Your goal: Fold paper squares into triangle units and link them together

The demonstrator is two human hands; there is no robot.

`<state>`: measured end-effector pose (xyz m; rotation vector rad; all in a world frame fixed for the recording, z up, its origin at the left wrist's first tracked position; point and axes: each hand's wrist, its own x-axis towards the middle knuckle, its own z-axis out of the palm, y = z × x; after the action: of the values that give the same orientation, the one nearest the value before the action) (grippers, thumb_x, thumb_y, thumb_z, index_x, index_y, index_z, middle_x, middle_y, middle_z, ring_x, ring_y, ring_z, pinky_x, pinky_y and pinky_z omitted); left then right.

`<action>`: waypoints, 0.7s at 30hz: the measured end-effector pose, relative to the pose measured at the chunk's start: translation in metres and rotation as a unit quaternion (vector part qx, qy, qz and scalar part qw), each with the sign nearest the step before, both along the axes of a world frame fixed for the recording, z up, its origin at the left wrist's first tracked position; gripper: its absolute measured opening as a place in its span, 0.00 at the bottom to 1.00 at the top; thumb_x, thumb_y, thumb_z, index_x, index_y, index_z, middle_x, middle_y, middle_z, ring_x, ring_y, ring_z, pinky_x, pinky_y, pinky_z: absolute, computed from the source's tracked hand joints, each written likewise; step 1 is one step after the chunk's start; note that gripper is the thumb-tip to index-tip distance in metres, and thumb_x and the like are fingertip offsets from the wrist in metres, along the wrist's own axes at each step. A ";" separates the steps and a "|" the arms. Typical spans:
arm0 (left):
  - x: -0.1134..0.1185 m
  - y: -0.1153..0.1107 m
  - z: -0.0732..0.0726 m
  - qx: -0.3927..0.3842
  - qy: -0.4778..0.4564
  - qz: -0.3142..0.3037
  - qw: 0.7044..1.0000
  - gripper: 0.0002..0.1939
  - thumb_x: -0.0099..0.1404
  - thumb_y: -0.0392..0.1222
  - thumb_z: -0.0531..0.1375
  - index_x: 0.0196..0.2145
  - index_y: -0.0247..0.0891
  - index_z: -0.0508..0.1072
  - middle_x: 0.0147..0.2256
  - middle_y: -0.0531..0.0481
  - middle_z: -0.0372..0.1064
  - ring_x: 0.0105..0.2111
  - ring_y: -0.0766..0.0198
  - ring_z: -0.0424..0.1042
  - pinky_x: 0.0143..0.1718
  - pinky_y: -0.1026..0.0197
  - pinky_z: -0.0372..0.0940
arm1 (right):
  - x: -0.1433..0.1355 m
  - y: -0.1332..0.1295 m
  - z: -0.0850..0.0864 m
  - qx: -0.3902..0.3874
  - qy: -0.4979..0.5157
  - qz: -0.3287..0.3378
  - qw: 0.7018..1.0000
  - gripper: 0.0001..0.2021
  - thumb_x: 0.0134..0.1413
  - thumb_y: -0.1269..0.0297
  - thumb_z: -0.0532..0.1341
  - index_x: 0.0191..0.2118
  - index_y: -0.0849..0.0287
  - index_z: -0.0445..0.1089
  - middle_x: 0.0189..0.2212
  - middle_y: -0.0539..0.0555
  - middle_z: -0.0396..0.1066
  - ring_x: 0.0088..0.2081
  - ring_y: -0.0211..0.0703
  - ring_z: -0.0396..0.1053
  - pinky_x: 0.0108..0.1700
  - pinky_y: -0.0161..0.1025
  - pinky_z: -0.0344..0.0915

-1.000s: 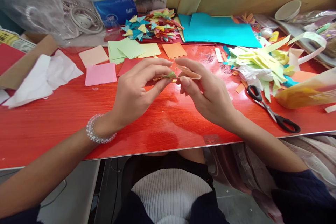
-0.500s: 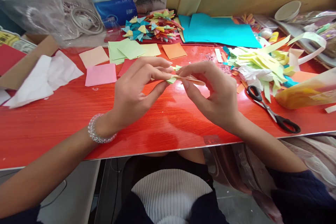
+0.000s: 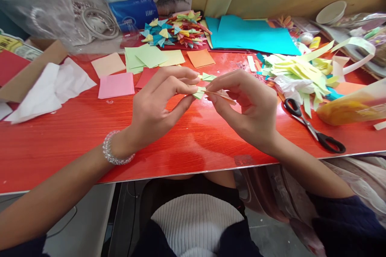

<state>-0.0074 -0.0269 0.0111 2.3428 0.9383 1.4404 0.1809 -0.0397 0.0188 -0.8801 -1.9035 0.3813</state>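
Observation:
Both hands meet above the red table, pinching small folded paper between their fingertips. My left hand [image 3: 164, 98] is closed on a light green folded paper piece [image 3: 199, 92], which pokes out past the thumb and forefinger. Between thumb and fingers of my right hand [image 3: 245, 106] is a peach folded paper piece [image 3: 223, 96], its long end pointing right under the palm. The two pieces touch at the fingertips; whether they are joined I cannot tell. Just behind them, a small green folded paper [image 3: 208, 76] shows, partly covered by the fingers.
Paper squares in pink [image 3: 116, 85], peach, green and orange [image 3: 201, 58] lie behind my left hand. Piled folded pieces [image 3: 189, 30] and teal sheets [image 3: 253, 34] are at the back. Scissors [image 3: 313, 126], paper strips [image 3: 295, 70] and a bottle [image 3: 352, 102] lie right; crumpled tissue [image 3: 51, 88] lies left.
My right hand has shifted slightly right and tilted, and the peach piece now slopes down to the right. More of the green piece shows at the left fingertips.

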 end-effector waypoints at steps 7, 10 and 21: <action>0.000 0.001 -0.001 0.040 0.019 0.015 0.999 0.04 0.65 0.39 0.57 0.38 0.45 0.69 0.46 0.54 0.70 0.49 0.62 0.70 0.48 0.53 0.73 | -0.001 0.001 -0.002 -0.006 0.035 0.018 0.999 0.04 0.54 0.71 0.59 0.34 0.54 0.64 0.33 0.51 0.67 0.36 0.39 0.68 0.35 0.41 0.70; 0.000 0.001 -0.001 0.036 0.014 0.006 0.999 0.04 0.65 0.40 0.57 0.38 0.45 0.69 0.46 0.54 0.69 0.49 0.62 0.70 0.49 0.52 0.72 | -0.001 0.000 -0.001 -0.002 0.027 0.014 1.000 0.04 0.55 0.71 0.58 0.35 0.55 0.65 0.33 0.51 0.67 0.36 0.39 0.68 0.35 0.41 0.70; -0.001 0.002 0.001 0.019 0.034 -0.003 0.999 0.02 0.65 0.40 0.57 0.36 0.46 0.69 0.47 0.54 0.69 0.49 0.59 0.70 0.51 0.49 0.71 | 0.002 0.000 0.003 0.036 -0.055 -0.031 0.997 0.06 0.56 0.69 0.56 0.35 0.53 0.70 0.34 0.54 0.70 0.36 0.44 0.69 0.34 0.44 0.69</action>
<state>-0.0089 -0.0253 0.0117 2.4339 0.9278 1.3976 0.1824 -0.0397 0.0218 -0.9261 -1.9729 0.2299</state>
